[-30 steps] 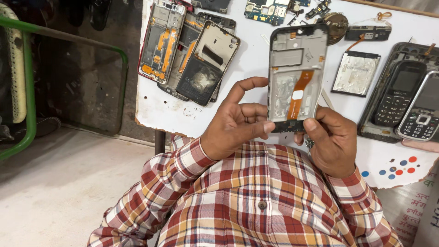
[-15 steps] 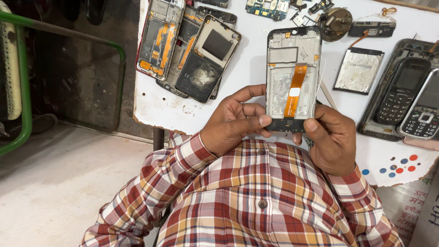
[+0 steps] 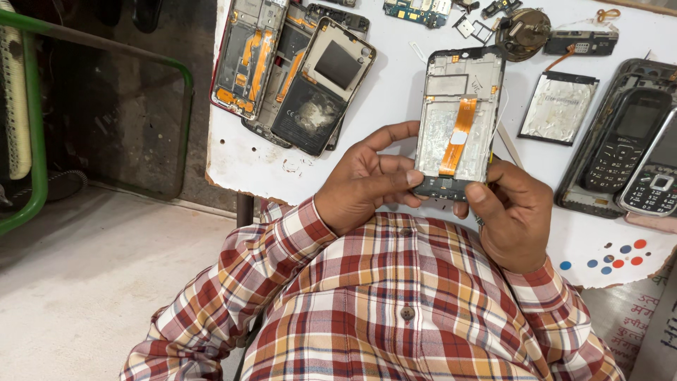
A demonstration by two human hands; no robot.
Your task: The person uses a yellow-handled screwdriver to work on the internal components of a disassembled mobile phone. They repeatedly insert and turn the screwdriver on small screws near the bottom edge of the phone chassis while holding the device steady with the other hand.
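Observation:
I hold an opened phone frame (image 3: pixel 458 120) upright over the white table (image 3: pixel 395 92), its inner side toward me, with a silver plate and an orange flex ribbon down the middle. My left hand (image 3: pixel 367 180) grips its lower left edge, thumb along the bottom. My right hand (image 3: pixel 511 212) grips the lower right corner, thumb on the bottom edge. Both wrists wear red plaid sleeves.
On the table lie several stripped phone frames (image 3: pixel 293 67) at the left, a silver battery (image 3: pixel 558 107), two keypad phones (image 3: pixel 635 159) at the right, a circuit board (image 3: pixel 416 8) and small parts at the back. A green metal rail (image 3: pixel 35 134) stands left, above a concrete floor.
The phone frame and both hands stay together almost unchanged; the view has drifted slightly, so the frame sits a little lower and to the right in the picture.

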